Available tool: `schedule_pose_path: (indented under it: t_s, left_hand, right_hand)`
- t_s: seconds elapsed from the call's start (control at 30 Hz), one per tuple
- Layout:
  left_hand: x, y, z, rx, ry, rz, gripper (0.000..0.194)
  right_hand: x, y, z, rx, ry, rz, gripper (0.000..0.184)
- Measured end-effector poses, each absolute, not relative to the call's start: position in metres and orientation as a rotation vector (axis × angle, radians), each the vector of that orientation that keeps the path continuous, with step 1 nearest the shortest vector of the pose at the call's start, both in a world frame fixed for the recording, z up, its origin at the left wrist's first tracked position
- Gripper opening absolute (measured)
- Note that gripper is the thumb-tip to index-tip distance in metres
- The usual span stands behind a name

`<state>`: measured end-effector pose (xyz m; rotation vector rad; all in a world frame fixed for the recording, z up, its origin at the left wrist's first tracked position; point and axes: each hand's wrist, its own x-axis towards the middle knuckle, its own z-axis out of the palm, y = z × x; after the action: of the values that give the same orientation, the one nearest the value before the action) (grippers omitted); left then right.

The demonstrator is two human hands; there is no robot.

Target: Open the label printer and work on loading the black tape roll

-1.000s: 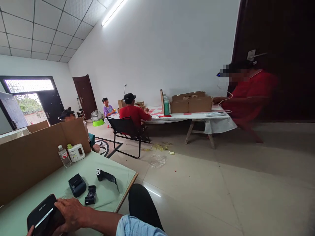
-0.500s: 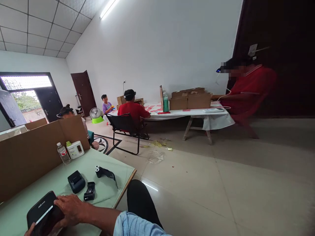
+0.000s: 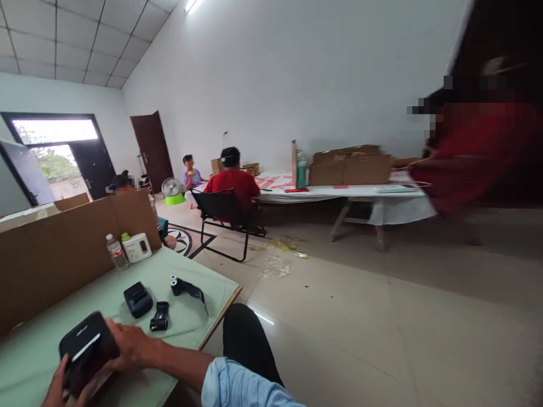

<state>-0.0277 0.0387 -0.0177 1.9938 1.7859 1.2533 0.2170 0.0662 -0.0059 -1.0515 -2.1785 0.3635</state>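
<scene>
A boxy black printer (image 3: 81,334) with a pale strip across its top is held over the near left of the green-covered table (image 3: 186,328). My right hand (image 3: 129,345) grips its right side, fingers curled over the edge. At its near left corner, my left hand (image 3: 57,384) presses with thumb and fingers; part of that hand is cut off by the frame. Just beyond lies a smaller black printer (image 3: 138,299). Beside it are a black ribbon roll (image 3: 160,316) and another roll with a loose black tail (image 3: 186,287).
A cardboard panel (image 3: 76,249) lines the table's far side, with a water bottle (image 3: 116,251) and a white jug (image 3: 138,247) before it. Co-workers in red sit at a long table (image 3: 288,195). Plastic scraps (image 3: 275,265) litter the floor. My knee (image 3: 250,339) is beside the table edge.
The view has swung slightly left, so the scene shifts right. The printer and both hands are a little higher in the picture, with the grip kept. The co-worker at far right looks blurred.
</scene>
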Motion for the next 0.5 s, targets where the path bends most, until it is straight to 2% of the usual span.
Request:
schedule_pose_path:
  t_s: [0.03, 0.1, 0.2, 0.5]
  left_hand:
    - [-0.024, 0.030, -0.013, 1.983, 1.800, 1.190, 0.095]
    - [-0.013, 0.012, -0.005, 2.004, 1.748, 1.105, 0.099]
    - [0.001, -0.005, 0.003, 2.037, 1.731, 1.083, 0.095]
    - [-0.001, -0.020, -0.003, 2.014, 1.723, 1.044, 0.094]
  right_hand:
    - [0.218, 0.061, -0.008, -1.035, -2.142, 0.433, 0.116]
    - [0.220, 0.049, -0.012, -0.986, -2.063, 0.581, 0.101]
    - [0.224, 0.037, -0.015, -0.917, -1.985, 0.799, 0.084]
    - [0.217, 0.017, -0.011, -0.852, -1.896, 0.925, 0.079]
